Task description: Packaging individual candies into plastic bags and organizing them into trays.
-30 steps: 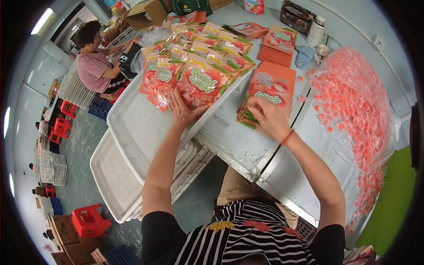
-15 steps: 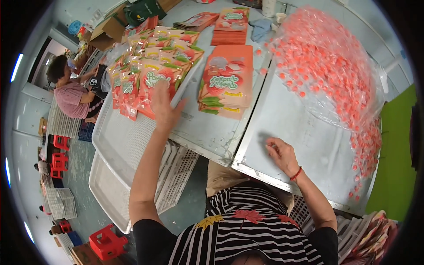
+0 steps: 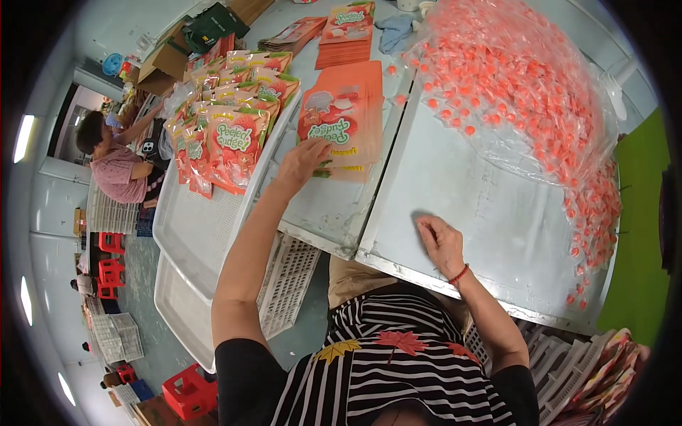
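A stack of flat peach-red pouches with a fruit print lies on the table in front of me. My left hand is at the near left corner of this stack, its fingers drawn together on the top pouch. Over the bare metal table near its front edge, my right hand is loosely curled, with nothing visible in it. Filled, shiny pouches stand in rows in a white tray on the left. To the right, small wrapped red sweets spill from a large clear plastic bag.
More flat pouches are stacked farther back, beside a blue cloth. A table seam runs between the pouch stack and the sweets. White crates stand below on the left. A person sits at the far left near red stools.
My left hand has moved from the filled pouches in the tray to the flat stack, coming right and nearer. My right hand stays curled over the table.
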Available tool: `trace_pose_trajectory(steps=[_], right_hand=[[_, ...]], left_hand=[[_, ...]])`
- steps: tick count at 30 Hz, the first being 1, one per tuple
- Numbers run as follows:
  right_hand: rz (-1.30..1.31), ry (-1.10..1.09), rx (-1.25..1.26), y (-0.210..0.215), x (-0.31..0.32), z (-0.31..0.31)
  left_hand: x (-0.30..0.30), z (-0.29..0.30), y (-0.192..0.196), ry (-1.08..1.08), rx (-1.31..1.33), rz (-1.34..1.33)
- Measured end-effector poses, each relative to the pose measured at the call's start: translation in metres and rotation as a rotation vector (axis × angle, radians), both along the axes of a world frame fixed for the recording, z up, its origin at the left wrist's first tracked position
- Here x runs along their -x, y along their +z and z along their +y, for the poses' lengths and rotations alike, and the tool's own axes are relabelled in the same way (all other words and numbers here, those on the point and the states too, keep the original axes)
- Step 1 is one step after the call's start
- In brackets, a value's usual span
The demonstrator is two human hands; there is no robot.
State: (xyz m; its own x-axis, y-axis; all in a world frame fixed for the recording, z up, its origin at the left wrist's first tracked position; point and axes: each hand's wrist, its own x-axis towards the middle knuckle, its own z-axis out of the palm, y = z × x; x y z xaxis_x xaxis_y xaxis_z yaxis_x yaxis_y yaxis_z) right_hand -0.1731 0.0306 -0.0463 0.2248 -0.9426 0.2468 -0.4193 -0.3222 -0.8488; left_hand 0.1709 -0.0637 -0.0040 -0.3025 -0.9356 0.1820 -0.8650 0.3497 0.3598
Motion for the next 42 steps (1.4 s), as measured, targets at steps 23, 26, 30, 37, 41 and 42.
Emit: trace_pose_trajectory(steps=[23,26,30,37,41,42], right_hand=[[0.075,-0.017,0.08,0.004,-0.007,0.002],[0.046,-0.033,0.086,-0.001,-0.006,0.003],[-0.25,-0.035,-0.197,-0.001,-0.008,-0.003],[-0.375,-0.205,-0.21,0.021,-0.008,-0.032],[-0.267,-0.165,-0.26,0.017,0.007,-0.032],[-0.257,-0.188,-0.239,0.018,0.007,-0.029]], left_hand=[[0.009,0.018,0.012,-0.151,0.419,-0.094],[0.05,0.019,0.036,-0.04,0.428,-0.007],[0.118,0.02,0.038,-0.062,0.353,0.29],[0.181,0.05,0.009,-0.102,0.003,0.603],[0.176,0.048,0.016,-0.13,0.114,0.509],[0.173,0.048,0.016,-0.071,0.085,0.442]])
